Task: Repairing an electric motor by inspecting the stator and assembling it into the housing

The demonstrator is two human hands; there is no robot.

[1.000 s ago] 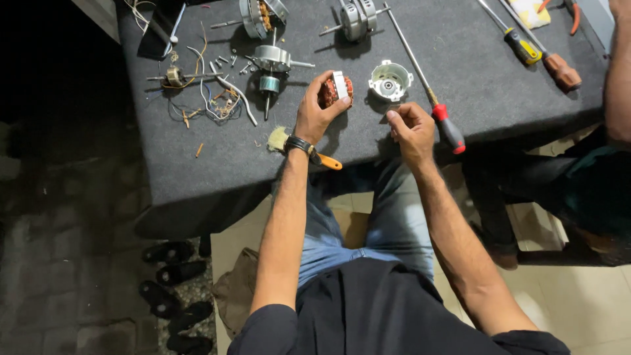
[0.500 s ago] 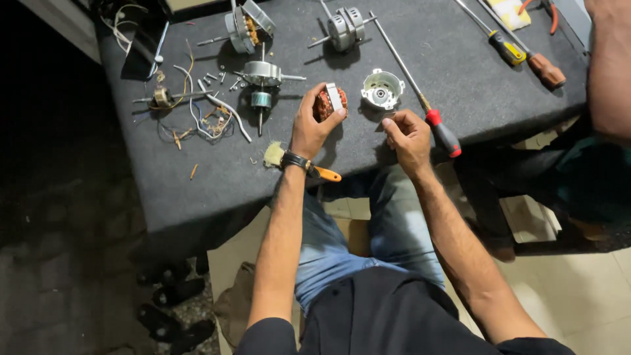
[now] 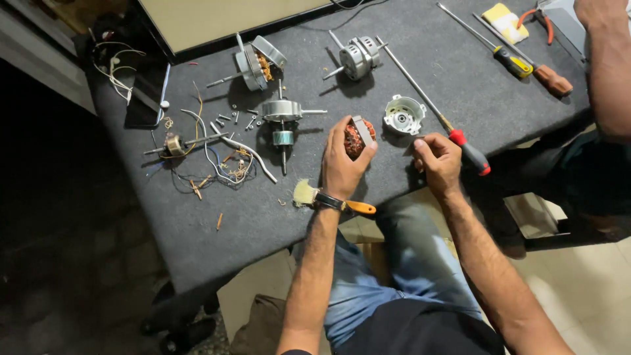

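The motor stator (image 3: 358, 137) sits in the left hand (image 3: 342, 167) above the near part of the grey-covered worktable (image 3: 420, 59), and most of it is hidden: the palm and curled fingers wrap its near side, so only the reddish copper windings and a pale metal edge show at the top. Its full outline cannot be made out. The left fingers are closed round it, thumb on the right flank. The right hand (image 3: 437, 161) hovers just beside it, fingers drawn together with thumb and forefinger tips nearly meeting; whether they pinch something small cannot be told. A small brush (image 3: 328, 197) with pale bristles and an orange handle lies partly under the left wrist. Just beyond the hands lie a round white motor end cap (image 3: 403, 116) and a long red-handled screwdriver (image 3: 434, 112), its handle close to the right hand. Further off are a rotor on its shaft (image 3: 282, 112), two more motor assemblies (image 3: 259, 64) (image 3: 358, 58), loose screws and a tangle of wires (image 3: 217, 161). Another person's forearm (image 3: 608, 66) is cut off at the top right corner.
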